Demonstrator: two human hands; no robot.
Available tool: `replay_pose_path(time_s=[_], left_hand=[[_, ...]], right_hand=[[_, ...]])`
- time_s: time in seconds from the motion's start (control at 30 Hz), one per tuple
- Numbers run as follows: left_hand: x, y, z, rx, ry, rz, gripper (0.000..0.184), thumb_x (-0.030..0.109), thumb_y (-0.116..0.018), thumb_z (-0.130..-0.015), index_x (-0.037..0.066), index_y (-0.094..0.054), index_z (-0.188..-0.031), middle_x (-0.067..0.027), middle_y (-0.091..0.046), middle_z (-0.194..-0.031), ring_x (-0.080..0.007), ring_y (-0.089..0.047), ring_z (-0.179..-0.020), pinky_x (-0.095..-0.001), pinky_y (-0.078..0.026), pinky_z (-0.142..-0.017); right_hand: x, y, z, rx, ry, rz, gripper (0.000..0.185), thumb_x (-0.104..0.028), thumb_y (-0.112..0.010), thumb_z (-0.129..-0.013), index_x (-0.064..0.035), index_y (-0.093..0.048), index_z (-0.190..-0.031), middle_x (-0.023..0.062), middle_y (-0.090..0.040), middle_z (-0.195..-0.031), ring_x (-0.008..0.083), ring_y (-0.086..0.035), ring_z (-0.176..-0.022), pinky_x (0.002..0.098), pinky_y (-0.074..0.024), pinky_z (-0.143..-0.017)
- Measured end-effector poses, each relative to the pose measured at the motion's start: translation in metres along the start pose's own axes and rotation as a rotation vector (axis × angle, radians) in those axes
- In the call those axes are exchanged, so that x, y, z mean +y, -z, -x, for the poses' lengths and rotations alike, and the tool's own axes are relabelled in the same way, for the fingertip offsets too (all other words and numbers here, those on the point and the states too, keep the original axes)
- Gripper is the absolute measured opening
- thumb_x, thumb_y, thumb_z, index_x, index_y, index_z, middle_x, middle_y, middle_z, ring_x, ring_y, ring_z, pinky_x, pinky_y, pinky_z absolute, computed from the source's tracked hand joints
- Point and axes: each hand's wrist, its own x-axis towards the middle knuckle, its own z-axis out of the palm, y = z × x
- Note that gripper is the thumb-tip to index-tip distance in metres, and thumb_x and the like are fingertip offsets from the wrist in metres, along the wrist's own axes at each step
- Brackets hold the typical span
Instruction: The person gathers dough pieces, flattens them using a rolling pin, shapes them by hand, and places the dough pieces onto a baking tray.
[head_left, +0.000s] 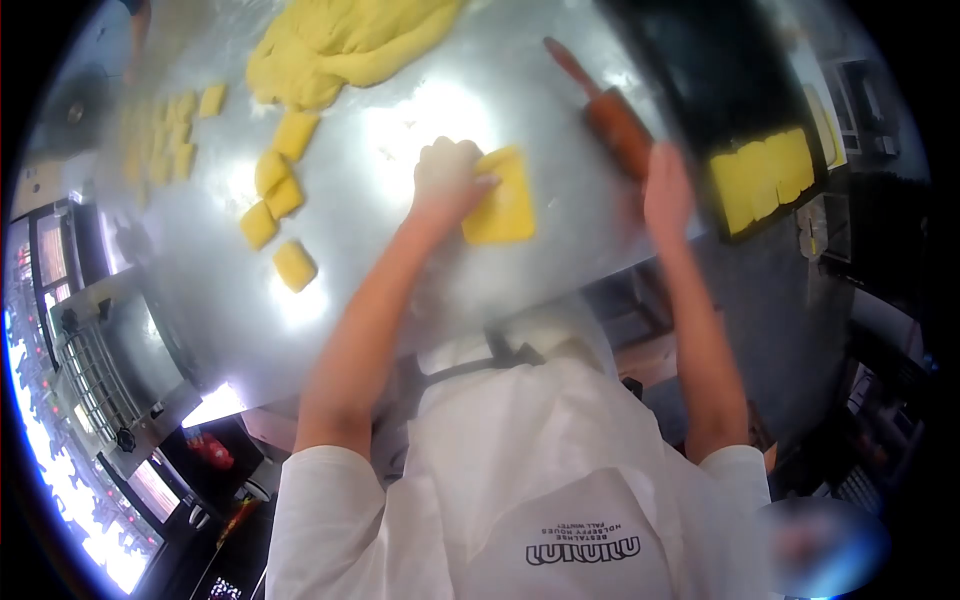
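A flattened rectangle of yellow dough (508, 212) lies on the metal table. My left hand (448, 180) is at its upper left edge, with curled fingers and the thumb over the dough. To the right, a reddish-brown rolling pin (618, 130) lies at a slant, its far handle pointing up and left. My right hand (668, 195) is closed at the near end of the pin and covers that handle; its fingers are blurred.
A large mass of dough (350, 45) sits at the far side of the metal table (380, 250). Several thick dough pieces (293, 266) lie at left, with more small pieces (183, 160) beyond. A dark tray (735, 110) at right holds flat yellow sheets (765, 178).
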Motion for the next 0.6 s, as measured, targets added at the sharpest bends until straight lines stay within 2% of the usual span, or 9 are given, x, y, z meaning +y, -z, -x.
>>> replay_pose_path(time_s=[0.03,0.13,0.23,0.33,0.43,0.47,0.57,0.6], left_hand=[[0.002,0.001,0.001,0.009,-0.026,-0.064,0.037,0.022,-0.083,-0.084,-0.002,-0.069,-0.108,-0.0214,-0.073,-0.098,-0.0334,-0.071,-0.089,-0.0425,-0.056,-0.085],[0.010,0.007,0.017,0.002,0.093,0.363,0.033,0.022,-0.083,-0.085,-0.001,-0.068,-0.103,-0.0185,-0.074,-0.097,-0.0337,-0.071,-0.088,-0.0403,-0.056,-0.082],[0.037,0.030,0.041,0.101,0.062,0.412,0.026,0.014,-0.081,-0.087,0.000,-0.068,-0.104,-0.0167,-0.074,-0.099,-0.0341,-0.072,-0.091,-0.0405,-0.057,-0.085],[0.056,0.037,0.062,0.276,-0.146,0.249,0.024,0.005,-0.080,-0.086,0.001,-0.068,-0.106,-0.0145,-0.073,-0.104,-0.0337,-0.072,-0.096,-0.0411,-0.057,-0.088],[0.049,0.013,0.074,0.287,-0.334,0.152,0.027,0.000,-0.080,-0.085,0.003,-0.069,-0.109,-0.0146,-0.073,-0.114,-0.0339,-0.070,-0.106,-0.0417,-0.056,-0.094],[0.048,0.005,0.077,0.222,-0.283,0.173,0.032,0.000,-0.079,-0.084,0.004,-0.069,-0.114,-0.0139,-0.071,-0.119,-0.0348,-0.068,-0.113,-0.0431,-0.055,-0.095],[0.018,-0.025,0.067,0.360,-0.299,0.220,0.037,0.002,-0.078,-0.085,0.005,-0.068,-0.121,-0.0149,-0.071,-0.119,-0.0366,-0.067,-0.114,-0.0442,-0.055,-0.095],[0.020,-0.023,0.056,0.427,-0.157,0.168,0.042,0.005,-0.080,-0.085,0.006,-0.067,-0.125,-0.0144,-0.070,-0.119,-0.0364,-0.065,-0.115,-0.0451,-0.053,-0.098]], right_hand=[[-0.002,0.001,0.002,0.006,0.013,-0.007,0.050,-0.053,-0.045,-0.108,-0.0128,-0.068,-0.126,0.0186,-0.074,-0.110,0.0408,-0.069,-0.105,0.0458,-0.0522,-0.090],[-0.014,0.010,0.004,-0.027,0.068,0.050,0.045,-0.050,-0.049,-0.107,-0.0134,-0.068,-0.125,0.0173,-0.075,-0.103,0.0401,-0.070,-0.100,0.0454,-0.0531,-0.088],[-0.014,0.014,0.001,-0.059,0.076,-0.006,0.041,-0.047,-0.054,-0.106,-0.0141,-0.069,-0.124,0.0163,-0.076,-0.101,0.0392,-0.072,-0.098,0.0442,-0.0537,-0.086],[-0.001,0.010,-0.004,-0.069,0.104,0.000,0.040,-0.045,-0.056,-0.105,-0.0129,-0.069,-0.124,0.0163,-0.076,-0.104,0.0376,-0.072,-0.099,0.0425,-0.0542,-0.086],[-0.007,0.012,-0.006,-0.132,0.086,-0.022,0.040,-0.044,-0.055,-0.106,-0.0117,-0.069,-0.125,0.0161,-0.076,-0.105,0.0372,-0.072,-0.099,0.0420,-0.0543,-0.087],[-0.009,0.015,-0.007,-0.159,0.066,-0.025,0.040,-0.044,-0.055,-0.106,-0.0113,-0.069,-0.125,0.0160,-0.076,-0.105,0.0370,-0.072,-0.099,0.0419,-0.0543,-0.087],[-0.008,0.016,-0.005,-0.145,0.124,-0.022,0.040,-0.043,-0.055,-0.105,-0.0115,-0.069,-0.125,0.0160,-0.076,-0.105,0.0364,-0.072,-0.098,0.0417,-0.0544,-0.087],[-0.005,0.017,-0.004,-0.159,0.120,-0.015,0.040,-0.043,-0.055,-0.106,-0.0118,-0.069,-0.125,0.0160,-0.076,-0.105,0.0364,-0.072,-0.098,0.0418,-0.0544,-0.087]])
